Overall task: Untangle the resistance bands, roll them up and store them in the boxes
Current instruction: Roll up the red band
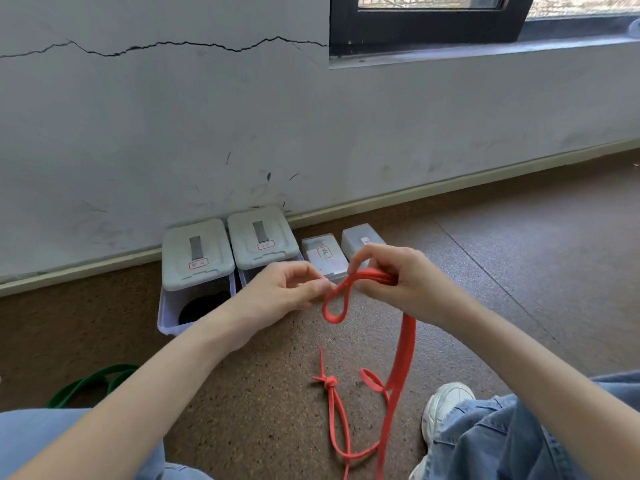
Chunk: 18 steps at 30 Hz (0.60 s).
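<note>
An orange-red resistance band [403, 355] hangs from my right hand [391, 278], which is closed around a folded stretch of it. A small loop of the band droops between my two hands. My left hand [287, 289] pinches the band's edge beside that loop. The band's lower part lies on the floor with a knot [329, 382] and thin loose ends. A green band [90, 384] lies on the floor at lower left, partly hidden by my left arm. Two grey-lidded boxes [197, 254] [261, 237] stand against the wall; something black shows inside the left one.
Two smaller clear boxes [323, 252] [360, 239] sit to the right of the lidded ones, partly behind my hands. My jeans-clad knees and a white shoe [446, 407] frame the brown speckled floor. A cracked grey wall and a window stand behind.
</note>
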{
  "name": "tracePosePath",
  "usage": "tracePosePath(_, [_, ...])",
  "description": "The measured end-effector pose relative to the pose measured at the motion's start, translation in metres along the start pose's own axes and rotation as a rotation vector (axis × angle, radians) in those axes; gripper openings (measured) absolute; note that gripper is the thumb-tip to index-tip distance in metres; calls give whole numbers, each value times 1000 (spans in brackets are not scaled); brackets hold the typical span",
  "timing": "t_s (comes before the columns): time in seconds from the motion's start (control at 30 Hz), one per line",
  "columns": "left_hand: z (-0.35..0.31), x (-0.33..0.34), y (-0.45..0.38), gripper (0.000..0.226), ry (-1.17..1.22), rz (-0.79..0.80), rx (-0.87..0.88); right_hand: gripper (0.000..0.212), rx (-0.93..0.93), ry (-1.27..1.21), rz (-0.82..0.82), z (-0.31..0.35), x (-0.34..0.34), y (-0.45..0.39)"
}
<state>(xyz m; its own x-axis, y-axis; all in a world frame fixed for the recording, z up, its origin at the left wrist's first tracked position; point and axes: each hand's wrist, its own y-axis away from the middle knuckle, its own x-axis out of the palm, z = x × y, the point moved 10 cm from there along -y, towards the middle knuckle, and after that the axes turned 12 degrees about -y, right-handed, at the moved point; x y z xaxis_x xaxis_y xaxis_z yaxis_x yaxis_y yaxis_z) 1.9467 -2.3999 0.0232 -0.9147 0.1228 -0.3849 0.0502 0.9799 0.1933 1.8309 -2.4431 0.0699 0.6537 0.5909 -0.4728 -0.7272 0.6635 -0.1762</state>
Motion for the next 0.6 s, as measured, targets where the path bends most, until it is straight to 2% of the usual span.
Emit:
tracePosePath(0.07, [-4,-2,1,16,-69,-28,2,11,-34,49,-33,6,0,1])
tracePosePath(0.23, [-7,6,2,34,4,-15,-6,13,-132,48,-66,24,4,1])
tracePosePath(0.4, [6,18,0,7,122,2,-60,12,-151,71,-89,18,7,3])
tracePosePath(0.53, [15,12,-1,24,254,52,-134,14,-80,20,-37,8,9,4])
tracePosePath(0.6, [15,11,0,23,321,68,-163,16,-54,6,-10,6,13,3])
